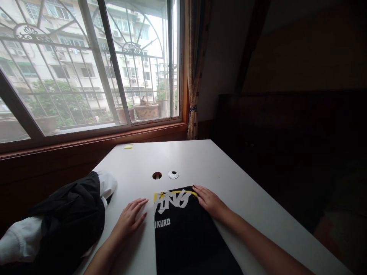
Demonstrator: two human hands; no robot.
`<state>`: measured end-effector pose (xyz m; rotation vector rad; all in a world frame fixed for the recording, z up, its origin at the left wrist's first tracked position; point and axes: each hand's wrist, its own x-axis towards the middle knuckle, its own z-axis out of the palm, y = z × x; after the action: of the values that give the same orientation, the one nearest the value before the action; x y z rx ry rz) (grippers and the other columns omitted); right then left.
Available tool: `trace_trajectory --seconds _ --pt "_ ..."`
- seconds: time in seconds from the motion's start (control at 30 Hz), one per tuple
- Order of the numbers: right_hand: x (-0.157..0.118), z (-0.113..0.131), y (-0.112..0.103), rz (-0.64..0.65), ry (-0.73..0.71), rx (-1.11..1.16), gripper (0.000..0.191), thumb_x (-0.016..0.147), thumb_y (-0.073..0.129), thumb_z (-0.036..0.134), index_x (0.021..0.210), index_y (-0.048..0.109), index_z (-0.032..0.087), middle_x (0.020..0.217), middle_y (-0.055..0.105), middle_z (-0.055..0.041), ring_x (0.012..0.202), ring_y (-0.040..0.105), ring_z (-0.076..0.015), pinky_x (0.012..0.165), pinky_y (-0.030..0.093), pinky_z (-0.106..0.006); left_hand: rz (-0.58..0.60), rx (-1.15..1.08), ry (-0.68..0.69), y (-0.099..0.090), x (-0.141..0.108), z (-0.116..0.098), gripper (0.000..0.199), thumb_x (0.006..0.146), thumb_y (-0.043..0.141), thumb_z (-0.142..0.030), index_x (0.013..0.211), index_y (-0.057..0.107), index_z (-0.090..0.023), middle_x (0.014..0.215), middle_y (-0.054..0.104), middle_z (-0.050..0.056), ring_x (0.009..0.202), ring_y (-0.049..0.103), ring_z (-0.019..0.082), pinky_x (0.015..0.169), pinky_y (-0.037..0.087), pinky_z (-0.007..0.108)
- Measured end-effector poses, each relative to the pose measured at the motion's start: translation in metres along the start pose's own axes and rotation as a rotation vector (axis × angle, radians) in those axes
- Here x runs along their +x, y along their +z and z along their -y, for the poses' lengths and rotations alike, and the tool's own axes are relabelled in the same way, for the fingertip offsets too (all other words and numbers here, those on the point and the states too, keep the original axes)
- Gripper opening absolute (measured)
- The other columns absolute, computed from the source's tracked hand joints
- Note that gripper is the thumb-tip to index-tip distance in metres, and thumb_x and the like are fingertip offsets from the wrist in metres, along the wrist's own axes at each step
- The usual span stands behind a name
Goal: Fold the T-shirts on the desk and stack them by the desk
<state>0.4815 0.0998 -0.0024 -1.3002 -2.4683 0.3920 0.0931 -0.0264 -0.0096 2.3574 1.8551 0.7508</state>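
A black garment [189,240] with white lettering and a yellow band at its far end lies folded into a narrow strip on the white table [137,164]. What kind of garment it is, I cannot tell. My right hand [210,201] rests on its far right corner, fingers stretched out over the edge. On the other side, my left hand [130,217] hovers or rests just left of the cloth, apart from it, with its fingers spread and nothing held.
A heap of black and white clothes [71,214] hangs over the table's left edge. Beyond the garment are a round cable hole [157,175] and a white round cap [173,175]. A yellow sticker [129,146] marks the far edge. A window [86,68] and a tied curtain [196,76] stand behind.
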Motion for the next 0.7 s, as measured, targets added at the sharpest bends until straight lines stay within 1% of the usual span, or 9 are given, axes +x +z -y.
trace_trajectory --seconds 0.13,0.3,0.43,0.57,0.7 --pt "-0.001 -0.009 0.001 -0.053 -0.016 0.004 0.051 0.102 0.038 0.036 0.148 0.054 0.023 0.155 0.051 -0.0051 0.144 0.044 -0.0238 0.123 0.033 -0.047 -0.006 -0.008 0.015 0.0 0.0 0.003 0.043 0.1 0.052 -0.041 0.14 0.061 -0.03 0.14 0.065 0.006 0.129 0.061 0.027 0.107 0.053 0.045" --pt "-0.004 -0.009 0.005 -0.108 -0.02 0.04 0.047 0.103 0.038 0.036 0.144 0.058 0.025 0.151 0.055 -0.0043 0.142 0.047 -0.0235 0.122 0.035 -0.047 -0.034 -0.047 0.026 0.002 0.0 0.01 0.041 0.099 0.054 -0.041 0.138 0.062 -0.032 0.139 0.065 0.005 0.127 0.062 0.026 0.106 0.054 0.042" --pt "-0.005 -0.009 0.005 -0.132 -0.02 0.047 0.045 0.102 0.04 0.034 0.142 0.059 0.025 0.149 0.057 -0.0051 0.141 0.048 -0.0229 0.122 0.035 -0.046 -0.034 -0.097 0.024 0.0 0.0 0.009 0.039 0.1 0.053 -0.04 0.136 0.064 -0.034 0.139 0.065 0.005 0.127 0.062 0.026 0.107 0.053 0.042" --pt "-0.005 -0.009 0.002 -0.123 -0.001 0.096 0.037 0.1 0.043 0.034 0.129 0.065 0.026 0.145 0.06 -0.0055 0.138 0.05 -0.0232 0.12 0.037 -0.045 -0.05 -0.144 0.011 -0.004 0.001 0.006 0.037 0.099 0.053 -0.042 0.132 0.067 -0.033 0.136 0.067 0.006 0.124 0.064 0.026 0.106 0.054 0.042" --pt "-0.006 -0.006 -0.003 -0.105 0.017 0.124 0.031 0.099 0.043 0.034 0.12 0.065 0.026 0.143 0.06 -0.0059 0.137 0.05 -0.0237 0.118 0.037 -0.045 -0.043 -0.187 -0.004 -0.01 0.002 0.003 0.038 0.099 0.052 -0.046 0.128 0.07 -0.031 0.132 0.069 0.007 0.121 0.066 0.027 0.105 0.054 0.043"
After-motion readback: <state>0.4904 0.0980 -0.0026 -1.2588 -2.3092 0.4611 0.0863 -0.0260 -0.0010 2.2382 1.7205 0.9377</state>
